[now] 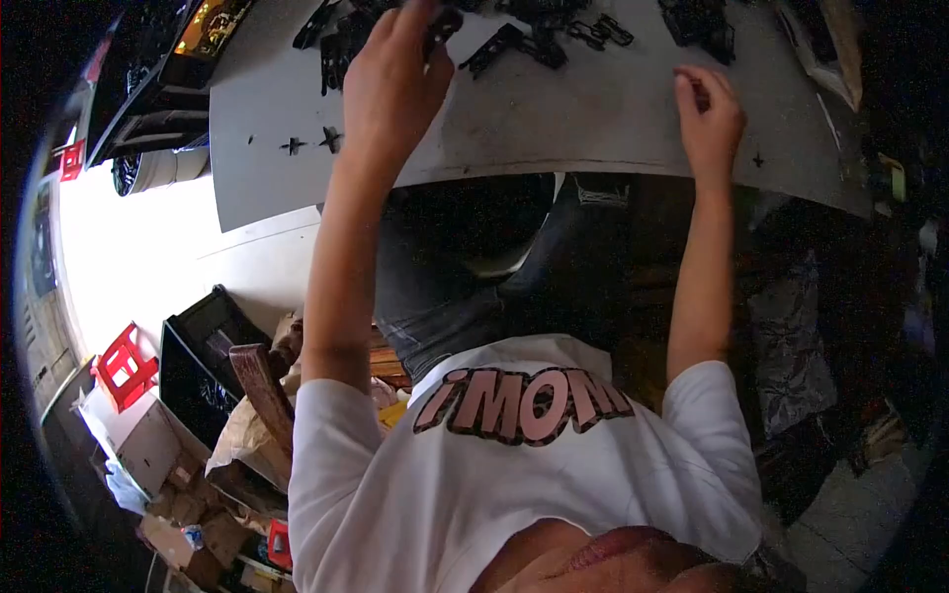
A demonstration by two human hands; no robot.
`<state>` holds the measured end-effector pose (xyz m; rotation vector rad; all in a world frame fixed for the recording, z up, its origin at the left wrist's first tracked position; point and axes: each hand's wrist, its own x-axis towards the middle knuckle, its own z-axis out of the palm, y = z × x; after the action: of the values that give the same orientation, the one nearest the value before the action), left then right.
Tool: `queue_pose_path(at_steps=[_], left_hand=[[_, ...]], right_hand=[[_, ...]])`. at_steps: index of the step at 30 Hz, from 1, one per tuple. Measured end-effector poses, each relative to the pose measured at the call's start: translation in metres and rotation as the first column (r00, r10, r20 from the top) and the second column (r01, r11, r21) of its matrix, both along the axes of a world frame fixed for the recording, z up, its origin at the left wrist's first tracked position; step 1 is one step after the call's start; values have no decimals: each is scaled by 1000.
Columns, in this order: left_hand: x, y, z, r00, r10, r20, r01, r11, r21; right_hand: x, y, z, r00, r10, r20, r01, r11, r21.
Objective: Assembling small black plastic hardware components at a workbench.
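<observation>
My left hand (395, 74) reaches to the far edge of the view, its fingertips partly cut off. It is closed on a small black part (447, 25), whose exact kind I cannot make out. Around it lie black, jointed-looking pieces: an angled one (494, 47) to its right and a slotted one (334, 65) to its left. Farther right, my right hand (714, 117) hovers over the grey tabletop (563, 124), thumb and fingertips brought together in a pinch. Whatever they hold, if anything, is too small to tell. A black cluster (700, 28) lies just beyond this hand.
Small black cross-shaped bits (330, 139) lie on the table's left part. Black open-frame links (601, 33) sit at the back. Beside the table on the left are a dark rack (148, 114), a black crate (203, 346), a red plastic stool (127, 368) and cardboard pieces (178, 542).
</observation>
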<state>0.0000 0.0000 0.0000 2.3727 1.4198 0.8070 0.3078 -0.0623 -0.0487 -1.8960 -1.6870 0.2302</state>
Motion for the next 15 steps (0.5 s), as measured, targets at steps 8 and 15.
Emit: queue_pose_path(at_steps=[8,15], left_hand=[[-2,-39,-35,851,-108,514,224,960,-170],[0,-49,-32,841,-137,523,267,947,-181]], right_hand=[[-19,61,13,977,11,213,-32,995,98],[-4,56,-15,962,75,261,-131,970,204]])
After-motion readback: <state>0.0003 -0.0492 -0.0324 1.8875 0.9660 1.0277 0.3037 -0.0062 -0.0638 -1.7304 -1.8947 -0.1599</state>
